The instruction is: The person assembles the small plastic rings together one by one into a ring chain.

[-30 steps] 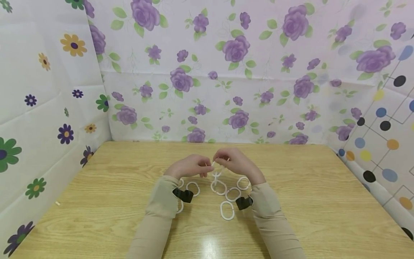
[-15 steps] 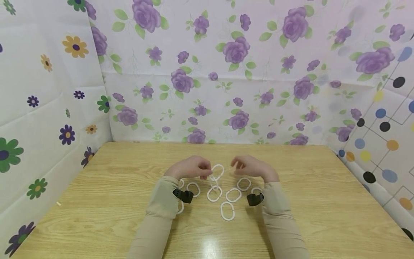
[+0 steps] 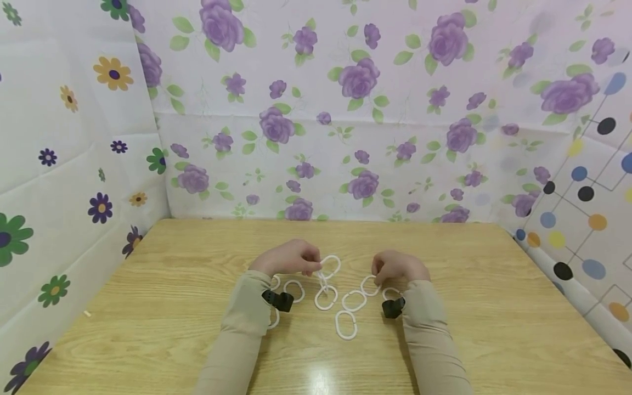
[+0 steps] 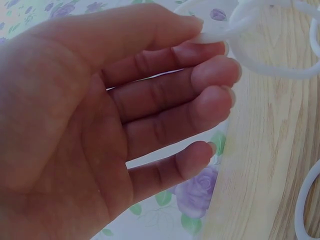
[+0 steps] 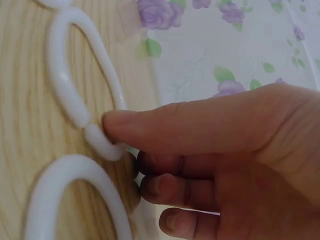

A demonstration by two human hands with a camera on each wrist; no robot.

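- Left hand pinches the top link of a short white ring chain, held just above the wooden table.
- Right hand pinches a loose split ring lying on the table.
- Risk: the split ring looks thin and smooth, so it could slip the pinch and skid into neighbouring rings.

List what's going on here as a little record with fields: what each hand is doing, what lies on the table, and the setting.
Left hand: pinches a short chain of white oval plastic rings, top ring raised
Right hand: thumb and fingers pinch a loose white oval plastic ring lying on the table
Table: light wooden tabletop, several more loose white rings
Setting: floral-print sheets behind
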